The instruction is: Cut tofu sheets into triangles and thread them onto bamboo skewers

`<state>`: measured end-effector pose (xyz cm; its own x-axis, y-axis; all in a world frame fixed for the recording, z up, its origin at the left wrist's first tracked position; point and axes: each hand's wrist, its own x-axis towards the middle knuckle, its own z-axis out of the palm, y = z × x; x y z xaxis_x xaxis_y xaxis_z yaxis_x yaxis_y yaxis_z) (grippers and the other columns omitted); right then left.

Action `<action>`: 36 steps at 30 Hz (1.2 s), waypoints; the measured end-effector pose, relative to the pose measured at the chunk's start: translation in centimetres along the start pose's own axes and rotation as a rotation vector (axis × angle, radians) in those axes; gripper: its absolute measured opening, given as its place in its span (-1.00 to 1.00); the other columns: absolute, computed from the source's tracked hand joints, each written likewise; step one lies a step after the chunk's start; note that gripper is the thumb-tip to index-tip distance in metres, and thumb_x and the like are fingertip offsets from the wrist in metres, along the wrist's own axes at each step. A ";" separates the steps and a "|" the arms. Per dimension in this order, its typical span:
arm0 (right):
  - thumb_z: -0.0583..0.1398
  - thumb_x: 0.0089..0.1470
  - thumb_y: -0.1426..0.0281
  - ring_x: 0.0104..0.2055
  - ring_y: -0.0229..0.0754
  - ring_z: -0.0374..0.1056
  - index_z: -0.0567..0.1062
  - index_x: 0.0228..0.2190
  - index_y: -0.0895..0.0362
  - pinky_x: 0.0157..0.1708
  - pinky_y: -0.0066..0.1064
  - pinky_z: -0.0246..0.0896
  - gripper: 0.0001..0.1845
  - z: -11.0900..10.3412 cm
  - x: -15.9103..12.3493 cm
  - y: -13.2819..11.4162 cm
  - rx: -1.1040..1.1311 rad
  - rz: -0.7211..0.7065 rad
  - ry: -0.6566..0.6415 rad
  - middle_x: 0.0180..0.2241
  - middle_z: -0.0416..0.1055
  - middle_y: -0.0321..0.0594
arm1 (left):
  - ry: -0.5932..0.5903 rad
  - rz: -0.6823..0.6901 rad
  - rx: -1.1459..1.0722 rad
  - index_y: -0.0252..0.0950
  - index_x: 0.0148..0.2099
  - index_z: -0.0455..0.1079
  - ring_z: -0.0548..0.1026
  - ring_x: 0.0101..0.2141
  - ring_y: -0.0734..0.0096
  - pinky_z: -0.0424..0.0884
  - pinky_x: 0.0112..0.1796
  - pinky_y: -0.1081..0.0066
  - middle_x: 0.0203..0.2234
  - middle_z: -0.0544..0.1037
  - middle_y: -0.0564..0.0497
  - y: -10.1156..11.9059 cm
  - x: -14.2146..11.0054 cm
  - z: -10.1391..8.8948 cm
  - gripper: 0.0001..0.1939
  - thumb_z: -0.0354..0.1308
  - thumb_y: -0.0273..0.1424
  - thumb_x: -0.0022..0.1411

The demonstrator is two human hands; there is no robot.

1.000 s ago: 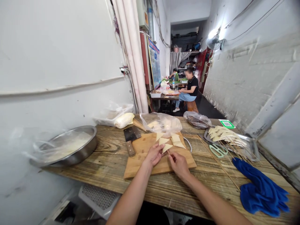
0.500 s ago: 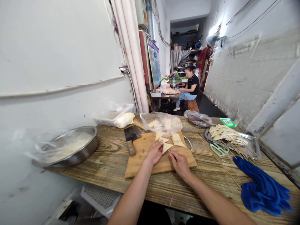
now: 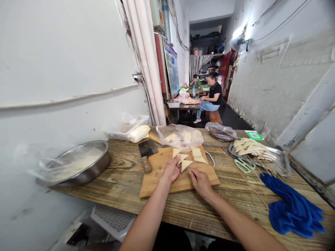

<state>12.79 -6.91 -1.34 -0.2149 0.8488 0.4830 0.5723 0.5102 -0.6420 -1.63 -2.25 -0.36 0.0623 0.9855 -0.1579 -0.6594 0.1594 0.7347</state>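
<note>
Both hands work over a wooden cutting board (image 3: 159, 184). My left hand (image 3: 171, 169) pinches a pale triangular tofu slice (image 3: 185, 164) with its fingers closed on it. My right hand (image 3: 200, 182) is closed on a thin bamboo skewer whose tip (image 3: 188, 169) meets that slice. More triangular slices (image 3: 196, 155) lie on the board's far side, in front of a clear plastic bag (image 3: 180, 136) of the same pieces.
A cleaver (image 3: 145, 153) lies on the board's left corner. A steel basin (image 3: 78, 164) stands left. A tray of skewered slices (image 3: 255, 150), green scissors (image 3: 244, 166), loose skewers (image 3: 248, 184) and a blue cloth (image 3: 293, 209) are right. People sit at a far table (image 3: 211, 97).
The left hand has slid slightly forward on the board with the slice; the right hand stays beside it with the skewer. Otherwise little has shifted.
</note>
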 end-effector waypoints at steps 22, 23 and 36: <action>0.02 0.08 0.45 -0.52 -0.31 0.30 0.44 -0.55 0.11 -0.48 -0.55 0.10 -0.74 0.5 -0.4 -0.4 -0.184 -0.011 -0.013 -0.56 0.43 -0.33 | 0.195 0.027 0.040 -0.42 -0.24 0.40 0.53 -0.40 0.43 0.49 -0.28 0.39 -0.44 0.55 -0.09 1.9 0.1 -0.5 -0.76 -0.09 -0.47 0.26; 0.03 0.07 0.46 -0.53 -0.31 0.30 0.44 -0.55 0.11 -0.49 -0.56 0.10 -0.75 0.2 -0.3 -0.5 -0.191 -0.019 0.000 -0.57 0.43 -0.33 | 0.195 0.020 0.029 -0.41 -0.24 0.39 0.53 -0.39 0.42 0.49 -0.27 0.35 -0.42 0.55 -0.10 2.0 0.0 -0.6 -0.73 -0.11 -0.41 0.27; 0.02 0.09 0.36 -0.36 -0.15 0.39 0.54 -0.43 0.15 -0.42 -0.47 0.12 -0.70 -21.9 2.6 6.0 -0.663 0.581 0.373 -0.39 0.50 -0.08 | 0.194 0.034 0.080 -0.42 -0.20 0.36 0.50 -0.21 0.31 0.37 -0.07 0.22 -0.27 0.52 -0.23 1.1 0.1 -0.9 -0.80 -0.06 -0.61 0.17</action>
<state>33.01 -4.72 9.13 0.4442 0.7875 0.4273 0.8665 -0.2565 -0.4282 -3.00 -2.02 -0.17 -0.1096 0.9620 -0.2500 -0.5966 0.1376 0.7907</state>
